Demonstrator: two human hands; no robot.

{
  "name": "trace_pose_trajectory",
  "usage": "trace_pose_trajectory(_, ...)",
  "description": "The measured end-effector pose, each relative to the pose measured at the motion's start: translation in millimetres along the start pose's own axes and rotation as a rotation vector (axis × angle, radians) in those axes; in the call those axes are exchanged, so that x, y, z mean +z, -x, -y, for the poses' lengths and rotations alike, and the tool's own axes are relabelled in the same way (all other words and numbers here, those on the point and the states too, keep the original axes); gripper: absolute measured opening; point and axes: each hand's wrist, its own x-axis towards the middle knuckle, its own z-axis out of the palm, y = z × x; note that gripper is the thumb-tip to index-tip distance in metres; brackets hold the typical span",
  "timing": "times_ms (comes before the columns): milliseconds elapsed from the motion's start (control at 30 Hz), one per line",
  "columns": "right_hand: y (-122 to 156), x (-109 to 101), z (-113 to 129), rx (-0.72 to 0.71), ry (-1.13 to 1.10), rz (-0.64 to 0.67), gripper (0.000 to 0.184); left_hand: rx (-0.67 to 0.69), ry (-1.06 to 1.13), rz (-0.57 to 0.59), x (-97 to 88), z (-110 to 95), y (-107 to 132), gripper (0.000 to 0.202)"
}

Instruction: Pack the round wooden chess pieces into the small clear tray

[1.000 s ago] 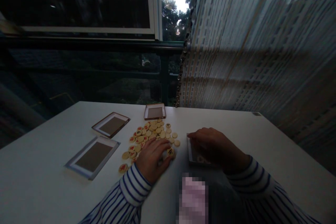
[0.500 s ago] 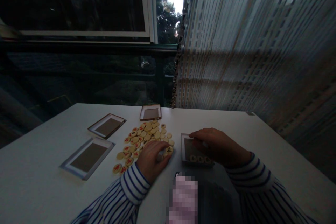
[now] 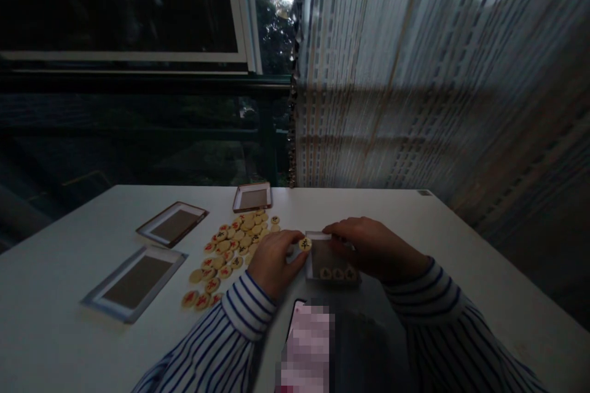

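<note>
My left hand (image 3: 275,261) pinches a xiangqi piece (image 3: 305,245), round and pale with a black character, between thumb and fingers. That piece is at the left rim of a shallow box (image 3: 314,279). Over the box's right side lies my right hand (image 3: 369,249), its fingers reaching to the far rim, with no piece visible in them. Along the near side inside the box stand several pale pieces (image 3: 338,274) in a row. A heap of xiangqi pieces (image 3: 239,236), some with red and some with black characters, spreads left of my left hand, which partly covers it.
Three more shallow trays lie on the white table: one near left (image 3: 94,303), one brown-rimmed behind it (image 3: 198,221), one at the back (image 3: 252,209). A phone (image 3: 295,319) with a blurred screen lies in front of me. A strand curtain (image 3: 359,104) hangs behind.
My left hand has lifted the piece and carried it right, from beside the heap to the box's left rim. My right hand stays at the box. The view has shifted slightly.
</note>
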Motion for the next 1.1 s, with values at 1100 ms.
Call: trace_pose_trajectory(1100,-13.8,36.3,-0.2,-0.031,-0.122,0.01,0.017,0.121,-0.087,-0.128,38.3,11.3,17.3,0.019)
